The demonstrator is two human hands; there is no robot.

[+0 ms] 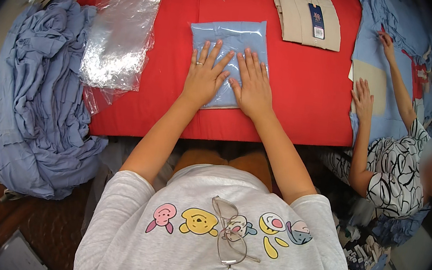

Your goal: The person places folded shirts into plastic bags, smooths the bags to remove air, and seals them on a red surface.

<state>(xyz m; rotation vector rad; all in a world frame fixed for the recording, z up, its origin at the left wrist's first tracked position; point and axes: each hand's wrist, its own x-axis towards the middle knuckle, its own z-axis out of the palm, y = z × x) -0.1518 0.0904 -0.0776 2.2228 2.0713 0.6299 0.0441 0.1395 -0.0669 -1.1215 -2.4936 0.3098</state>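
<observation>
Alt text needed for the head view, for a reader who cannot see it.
Both bare hands, left hand and right hand, press flat on a folded light-blue garment in a clear plastic bag on a red table. Loose clear plastic bags lie left; a co-worker's hand rests on blue fabric at right.

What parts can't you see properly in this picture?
- Head view: the middle of the bagged blue garment lies under the left hand and right hand.
- Beige shirt: its top is cut off by the upper edge.
- Blue fabric pile: single pieces are too crumpled to tell apart.
</observation>
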